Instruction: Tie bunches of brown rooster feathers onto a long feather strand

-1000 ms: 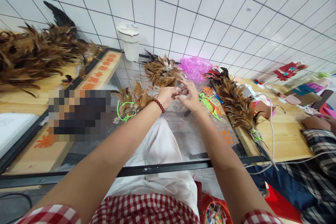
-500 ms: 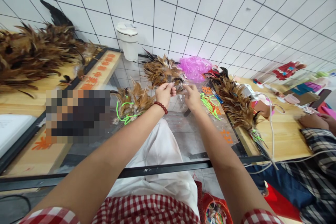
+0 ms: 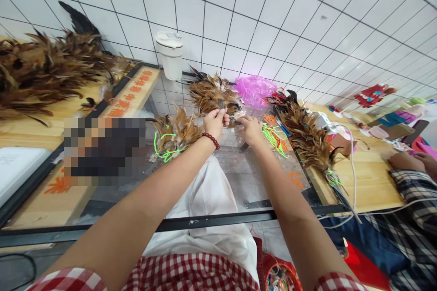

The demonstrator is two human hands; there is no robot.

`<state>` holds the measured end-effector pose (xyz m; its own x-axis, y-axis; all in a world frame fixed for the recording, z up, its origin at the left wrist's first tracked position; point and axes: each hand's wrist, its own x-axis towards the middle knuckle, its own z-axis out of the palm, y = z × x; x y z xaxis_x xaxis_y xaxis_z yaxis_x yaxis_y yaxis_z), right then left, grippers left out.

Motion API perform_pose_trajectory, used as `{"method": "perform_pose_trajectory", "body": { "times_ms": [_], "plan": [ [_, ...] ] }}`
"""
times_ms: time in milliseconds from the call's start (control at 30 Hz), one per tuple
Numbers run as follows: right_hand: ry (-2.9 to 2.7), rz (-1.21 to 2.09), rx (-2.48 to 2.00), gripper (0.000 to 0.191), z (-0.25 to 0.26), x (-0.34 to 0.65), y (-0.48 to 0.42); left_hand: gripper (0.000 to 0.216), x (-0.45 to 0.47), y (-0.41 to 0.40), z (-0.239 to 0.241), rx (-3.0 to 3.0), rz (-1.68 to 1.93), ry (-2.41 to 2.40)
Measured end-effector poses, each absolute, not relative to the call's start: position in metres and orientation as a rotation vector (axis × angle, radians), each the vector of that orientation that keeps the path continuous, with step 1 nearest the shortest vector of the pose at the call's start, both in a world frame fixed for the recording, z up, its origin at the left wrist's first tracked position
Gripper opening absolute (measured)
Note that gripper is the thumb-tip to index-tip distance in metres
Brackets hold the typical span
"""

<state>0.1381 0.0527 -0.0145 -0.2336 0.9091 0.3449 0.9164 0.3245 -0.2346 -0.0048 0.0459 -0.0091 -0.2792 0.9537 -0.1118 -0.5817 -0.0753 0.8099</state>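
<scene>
My left hand (image 3: 215, 123), with a dark red bead bracelet at its wrist, is closed in a pinch over the glass tabletop. What its fingertips hold is too small to make out. Just beyond it lies a pile of brown feathers (image 3: 210, 93). To its right, my right hand (image 3: 251, 130) has its fingers stretched out at the pale, fluffy edge of that pile; I see nothing gripped in them. A bunch of feathers (image 3: 180, 127) with bright green cord (image 3: 167, 154) rests left of my left hand. Green and red cords (image 3: 275, 138) lie right of my right hand.
A white lidded cup (image 3: 170, 57) and a pink plastic bag (image 3: 254, 91) stand by the tiled wall. A long feather bundle (image 3: 307, 134) lies at right, a large feather heap (image 3: 51, 72) at left. A person's plaid sleeve (image 3: 414, 188) shows at the far right.
My right hand's fingers have stretched out toward the feather pile's near edge. The left hand stays pinched in nearly the same place. The view has shifted slightly.
</scene>
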Motion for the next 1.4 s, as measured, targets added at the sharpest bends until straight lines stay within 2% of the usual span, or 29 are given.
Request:
{"method": "perform_pose_trajectory", "body": {
  "times_ms": [167, 333, 500, 767, 833, 900, 1000, 1067, 1133, 1400],
  "plan": [
    [-1.961, -0.007, -1.619, 0.041, -0.002, 0.15, 0.057, 0.017, -0.005, 0.047, -0.01, 0.565, 1.628, 0.947],
    [-2.113, 0.121, -1.683, 0.024, 0.008, 0.164, 0.061, 0.016, -0.005, 0.047, -0.011, 0.566, 1.626, 0.947],
    [-2.179, 0.096, -1.703, 0.026, 0.015, 0.168, 0.057, 0.019, -0.005, 0.047, -0.011, 0.572, 1.616, 0.933],
    [-2.318, 0.203, -1.714, 0.016, 0.015, 0.16, 0.054, 0.014, -0.004, 0.046, -0.01, 0.623, 1.55, 0.928],
    [-2.137, 0.361, -1.688, 0.01, 0.015, 0.161, 0.057, 0.012, -0.005, 0.044, -0.009, 0.634, 1.538, 0.905],
    [-1.869, 0.661, -1.615, 0.005, 0.015, 0.161, 0.059, 0.012, -0.005, 0.043, -0.008, 0.638, 1.526, 0.893],
    [-1.532, 1.174, -1.395, 0.016, 0.015, 0.155, 0.057, 0.011, -0.005, 0.042, -0.007, 0.64, 1.505, 0.901],
    [-1.43, 1.371, -1.234, 0.024, 0.014, 0.148, 0.054, 0.011, -0.005, 0.042, -0.007, 0.659, 1.475, 0.909],
    [-1.415, 1.386, -1.126, 0.027, 0.011, 0.14, 0.051, 0.012, -0.005, 0.04, -0.007, 0.693, 1.427, 0.916],
    [-1.367, 1.112, -1.022, 0.021, -0.003, 0.125, 0.055, 0.017, -0.008, 0.035, -0.003, 0.801, 1.312, 0.899]
  ]
}}
